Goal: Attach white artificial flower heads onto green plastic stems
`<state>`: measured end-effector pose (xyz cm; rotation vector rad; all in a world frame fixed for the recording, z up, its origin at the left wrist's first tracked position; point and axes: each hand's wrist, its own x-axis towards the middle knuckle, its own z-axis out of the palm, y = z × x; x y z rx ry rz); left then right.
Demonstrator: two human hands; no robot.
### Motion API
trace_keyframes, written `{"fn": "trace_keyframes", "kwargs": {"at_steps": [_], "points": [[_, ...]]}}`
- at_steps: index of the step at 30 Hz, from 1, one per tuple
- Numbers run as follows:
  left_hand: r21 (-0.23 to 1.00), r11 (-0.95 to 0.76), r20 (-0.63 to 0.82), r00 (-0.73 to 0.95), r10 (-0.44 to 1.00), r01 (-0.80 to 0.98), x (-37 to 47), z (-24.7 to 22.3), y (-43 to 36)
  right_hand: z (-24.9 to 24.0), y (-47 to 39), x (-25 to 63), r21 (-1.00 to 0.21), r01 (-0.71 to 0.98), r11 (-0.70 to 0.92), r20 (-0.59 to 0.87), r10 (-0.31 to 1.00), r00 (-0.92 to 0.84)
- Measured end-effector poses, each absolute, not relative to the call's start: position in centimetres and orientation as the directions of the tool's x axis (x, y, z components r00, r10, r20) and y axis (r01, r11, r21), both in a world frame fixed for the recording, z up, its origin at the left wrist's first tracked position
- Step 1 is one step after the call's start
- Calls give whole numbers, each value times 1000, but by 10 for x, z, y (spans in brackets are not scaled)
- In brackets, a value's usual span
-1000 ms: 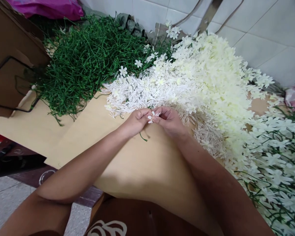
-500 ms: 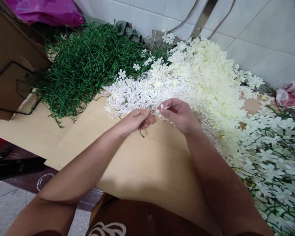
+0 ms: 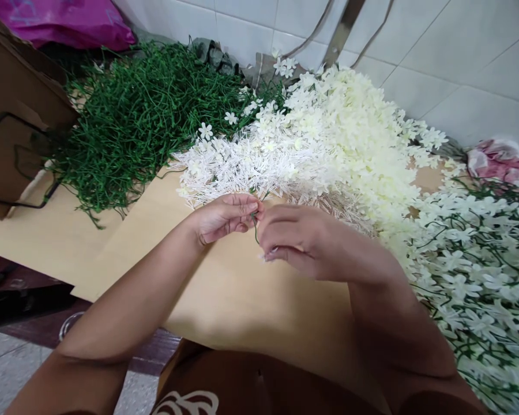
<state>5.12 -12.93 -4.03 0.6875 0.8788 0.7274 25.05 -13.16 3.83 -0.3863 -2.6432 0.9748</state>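
White flowers (image 3: 350,138) heap along the far and right edges of the tabletop (image 3: 251,311); green stems (image 3: 155,104) pile toward its far-left corner. Midway between far and near edges, the right hand (image 3: 305,239) closes on a mostly hidden white bloom (image 3: 263,257), the left hand (image 3: 225,219) pinching a thin stem (image 3: 256,230).

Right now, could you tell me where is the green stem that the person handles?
In the head view, the green stem is near the centre, pinched by the left hand and close beside the right hand, over the tan sheet.
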Motion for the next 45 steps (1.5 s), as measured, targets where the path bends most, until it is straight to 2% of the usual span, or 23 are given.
{"fn": "trace_keyframes", "kwargs": {"at_steps": [4,6,8,11,13,14,16,17,20,22,24,26,29,32,36,40,43,45], "points": [[820,527,-424,381,822,-223,53,-41,-129,33,-142,240,-570,249,783,-63,261,-963],[867,465,-394,326,859,-178,55,-41,-128,30,-143,239,-556,261,789,-134,224,-965],[909,405,-361,297,884,-102,55,-40,-128,28,-141,241,-584,260,769,-172,196,-965],[937,349,-335,368,867,28,52,-40,-128,25,-129,248,-717,235,657,-159,175,-972],[939,324,-341,439,831,115,51,-40,-128,16,-117,249,-781,243,576,-84,289,-954],[938,312,-346,462,817,151,50,-41,-128,8,-111,248,-774,291,562,-30,427,-904],[936,290,-352,478,804,201,51,-43,-128,-13,-99,242,-651,520,553,104,744,-660],[935,281,-353,476,805,218,52,-45,-128,-25,-94,238,-573,621,535,150,813,-563],[932,226,-340,475,812,283,53,-48,-130,-55,-86,229,-403,726,557,171,825,-538],[925,136,-305,477,824,355,52,-49,-131,-63,-84,228,-379,723,578,185,813,-552],[894,21,-257,474,842,447,47,-46,-132,-63,-83,232,-436,701,564,206,821,-532],[841,-61,-214,432,876,538,41,-41,-130,-56,-82,237,-551,661,509,202,850,-486],[758,-82,-128,270,954,647,37,-30,-120,-42,-79,247,-717,564,410,205,897,-391],[634,-123,17,145,989,764,50,-18,-102,-27,-72,261,-804,452,386,282,917,-281],[501,-245,145,198,969,830,91,-14,-74,-3,-65,288,-882,307,358,336,934,-124],[430,-360,196,303,932,828,128,-25,-55,9,-64,307,-895,264,358,347,934,-89],[418,-360,223,289,931,834,133,-31,-47,9,-63,307,-892,278,357,348,934,-83],[461,-335,272,229,935,821,127,-31,-45,7,-62,302,-892,268,364,356,931,-81]]}}
